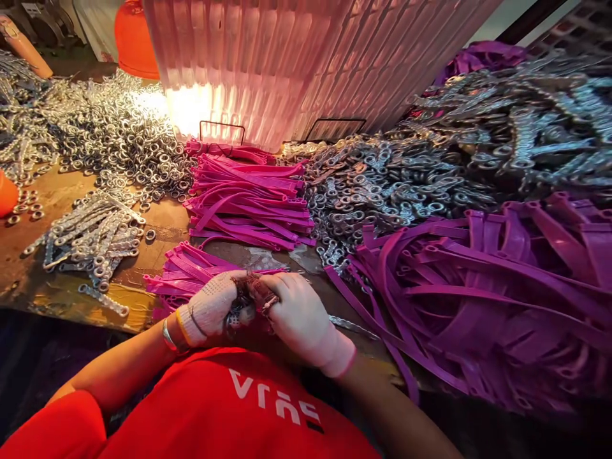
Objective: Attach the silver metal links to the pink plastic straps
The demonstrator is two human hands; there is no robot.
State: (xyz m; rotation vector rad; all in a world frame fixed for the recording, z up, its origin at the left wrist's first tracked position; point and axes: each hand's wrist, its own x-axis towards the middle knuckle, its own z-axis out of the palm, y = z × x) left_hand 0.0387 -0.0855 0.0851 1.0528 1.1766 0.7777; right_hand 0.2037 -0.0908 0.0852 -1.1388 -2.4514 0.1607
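My left hand [213, 307] and my right hand [305, 317], in white knit gloves with dark, worn fingertips, meet in front of my red shirt at the table's front edge. Both are closed, fingers curled towards each other. Whatever lies between the fingertips is too dark and hidden to name. A small bunch of pink straps [184, 271] lies just behind my left hand, partly covered by it. Beside my right wrist is a flat metal strip [354, 326]. A larger stack of pink straps [248, 197] lies farther back, in the middle.
Loose metal rings [129, 134] heap up at the back left, with metal links [95, 239] piled nearer. More metal pieces [382, 178] cover the back right. Purple straps [478, 293] spill over the right front edge. A ribbed translucent panel [248, 57] and an orange lamp [136, 41] stand behind.
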